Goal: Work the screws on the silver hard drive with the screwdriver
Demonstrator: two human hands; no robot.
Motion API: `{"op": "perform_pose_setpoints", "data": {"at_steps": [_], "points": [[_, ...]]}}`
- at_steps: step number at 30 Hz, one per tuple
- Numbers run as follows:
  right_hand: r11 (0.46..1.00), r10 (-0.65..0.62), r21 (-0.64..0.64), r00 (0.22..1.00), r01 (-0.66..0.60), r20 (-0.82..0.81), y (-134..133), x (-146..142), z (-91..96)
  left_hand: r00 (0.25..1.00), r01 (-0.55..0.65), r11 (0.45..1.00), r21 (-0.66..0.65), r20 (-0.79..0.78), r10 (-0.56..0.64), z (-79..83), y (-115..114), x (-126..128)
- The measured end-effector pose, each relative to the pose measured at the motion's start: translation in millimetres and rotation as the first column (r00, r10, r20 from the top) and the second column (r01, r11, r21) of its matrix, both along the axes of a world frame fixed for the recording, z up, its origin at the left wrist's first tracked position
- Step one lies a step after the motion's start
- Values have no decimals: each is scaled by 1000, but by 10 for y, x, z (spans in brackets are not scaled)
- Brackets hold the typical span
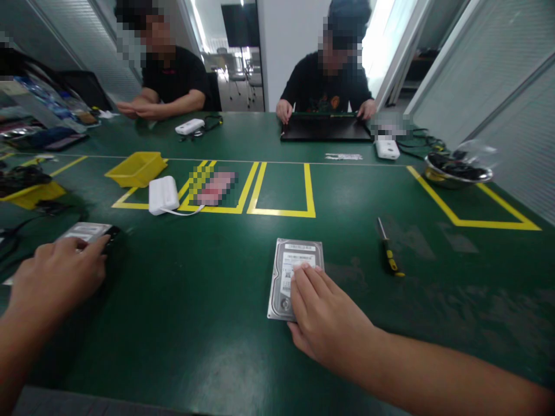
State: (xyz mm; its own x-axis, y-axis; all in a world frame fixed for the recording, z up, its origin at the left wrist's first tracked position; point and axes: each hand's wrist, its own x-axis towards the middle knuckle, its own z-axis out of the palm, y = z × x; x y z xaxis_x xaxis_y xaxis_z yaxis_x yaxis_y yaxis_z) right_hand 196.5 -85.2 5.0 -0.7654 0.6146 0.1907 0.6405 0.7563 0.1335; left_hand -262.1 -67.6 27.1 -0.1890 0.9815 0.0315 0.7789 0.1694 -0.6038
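A silver hard drive [289, 260] lies flat on the green table [195, 300] in front of me. My right hand [323, 315] rests on its near right part, fingers stretched flat over the label. At the far left my left hand [58, 274] lies over a second silver drive [82, 232], fingers extended and touching its near edge and a dark part beside it. A yellow-handled screwdriver [388, 248] lies on the table to the right of the first drive, apart from both hands.
Yellow tape boxes [281, 212] mark the table's middle. A white device [163, 195] with a cable, a yellow bin [137, 168] and another yellow tray [30, 194] sit left. A metal bowl [457, 171] stands right. Two people sit across, one at a dark laptop [325, 127].
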Motion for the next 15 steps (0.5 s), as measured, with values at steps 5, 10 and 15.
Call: {"op": "perform_pose_setpoints", "data": {"at_steps": [5,10,15], "points": [[1000,23,20,1000,-23,-8,11,7,-17,993,-44,994,-104,102,55,51,206,-160],[998,41,38,999,-41,-12,32,17,-35,992,-25,988,-154,121,44,56,277,-206],[994,95,54,995,-94,-17,48,42,-35,987,-13,987,-163,155,38,102,196,-146]]}}
